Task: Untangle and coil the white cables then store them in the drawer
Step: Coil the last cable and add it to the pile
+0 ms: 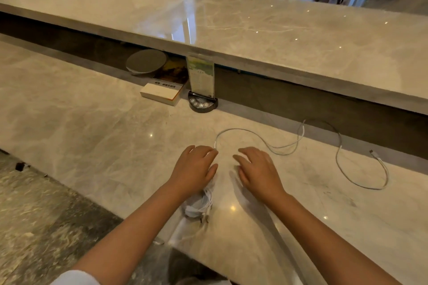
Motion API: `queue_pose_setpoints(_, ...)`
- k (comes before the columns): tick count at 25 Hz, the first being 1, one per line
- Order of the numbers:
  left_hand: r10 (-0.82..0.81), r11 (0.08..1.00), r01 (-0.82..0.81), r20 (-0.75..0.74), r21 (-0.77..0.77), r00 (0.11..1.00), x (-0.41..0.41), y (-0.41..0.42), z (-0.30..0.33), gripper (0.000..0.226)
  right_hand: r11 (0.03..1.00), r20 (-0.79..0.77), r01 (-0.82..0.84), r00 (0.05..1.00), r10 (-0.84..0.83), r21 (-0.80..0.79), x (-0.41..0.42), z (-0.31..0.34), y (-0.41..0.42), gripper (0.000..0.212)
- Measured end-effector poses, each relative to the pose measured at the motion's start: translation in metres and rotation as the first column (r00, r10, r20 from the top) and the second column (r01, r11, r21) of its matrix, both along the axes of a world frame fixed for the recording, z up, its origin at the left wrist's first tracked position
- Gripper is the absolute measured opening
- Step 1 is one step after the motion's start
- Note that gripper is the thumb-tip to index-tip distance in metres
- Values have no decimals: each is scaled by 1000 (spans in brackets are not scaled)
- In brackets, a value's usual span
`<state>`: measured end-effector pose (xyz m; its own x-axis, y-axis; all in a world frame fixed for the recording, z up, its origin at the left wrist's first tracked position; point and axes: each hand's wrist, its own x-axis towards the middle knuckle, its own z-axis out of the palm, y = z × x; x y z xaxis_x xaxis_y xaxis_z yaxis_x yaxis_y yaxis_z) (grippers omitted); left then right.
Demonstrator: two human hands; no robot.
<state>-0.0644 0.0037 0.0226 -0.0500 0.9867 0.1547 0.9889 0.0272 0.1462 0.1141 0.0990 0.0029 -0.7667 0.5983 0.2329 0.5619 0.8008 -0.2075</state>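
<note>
Marble counter (92, 122): my left hand (194, 169) and right hand (259, 169) spread flat, holding nothing. White cable (338, 152) looks light, limp, springy; grasp near plug end. Coiled bundle (199, 203) beneath left wrist.

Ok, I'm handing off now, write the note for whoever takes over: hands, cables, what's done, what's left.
Left hand: palm down on the counter, fingertips at one end of the loose cable; whether it pinches it is unclear.
Right hand: open, flat, holding nothing.
Loose cable: uncoiled, snaking right to its plug.
Bundle: white cables bunched under the left wrist near the counter edge.
Done: part seems bundled.
Left: coil the loose cable, then store everything. No drawer in view.
</note>
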Motion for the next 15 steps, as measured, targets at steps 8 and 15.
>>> queue_pose_setpoints(8,163,793,-184,-90,-580,983,12,85,-25,48,969,482,240,857,-184,-58,42,-8,63,53)
queue_pose_setpoints(15,301,890,-186,231,-416,925,24,78,-45,25,949,373,269,908,-192,-165,79,-24,44,46)
